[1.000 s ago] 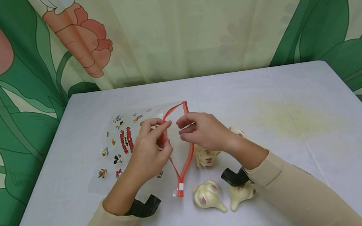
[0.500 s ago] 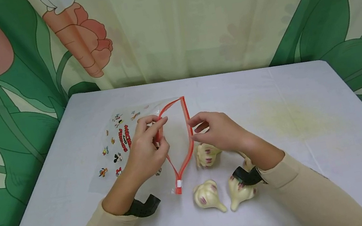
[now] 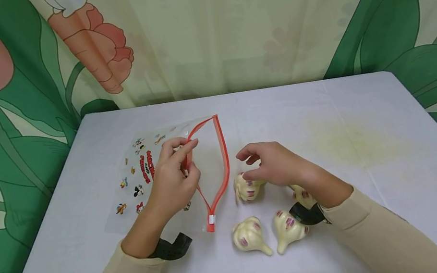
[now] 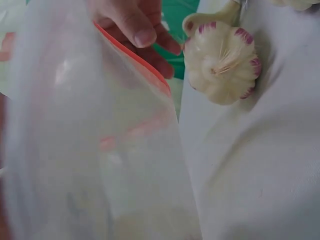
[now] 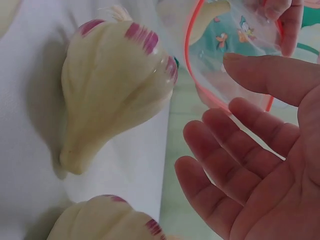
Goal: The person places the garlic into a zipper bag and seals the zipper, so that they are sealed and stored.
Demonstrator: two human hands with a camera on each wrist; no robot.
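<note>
A curtain printed with big green leaves and pink flowers fills the left and upper parts of the head view and hangs behind the tabletop, which is covered in a pale grey-white cloth with a faint yellowish stain right of centre.

Left of centre lies a clear zip bag with cartoon stickers and a red zipper edge, its mouth facing right and standing open. The left hand pinches the upper lip of that mouth between thumb and fingers, lifting it off the lower lip; the grip is narrow and closed on the bag's red edge. A dark band sits at that wrist.

Just right of the bag's mouth lies a garlic bulb, cream with purple streaks. The right hand hovers over it, fingers loosely spread and relaxed, holding nothing; whether they touch the bulb cannot be told. In the right wrist view the palm is open beside the bulb.

Lower in the frame, near the right wrist, lie three more garlic bulbs, close together on the cloth.
</note>
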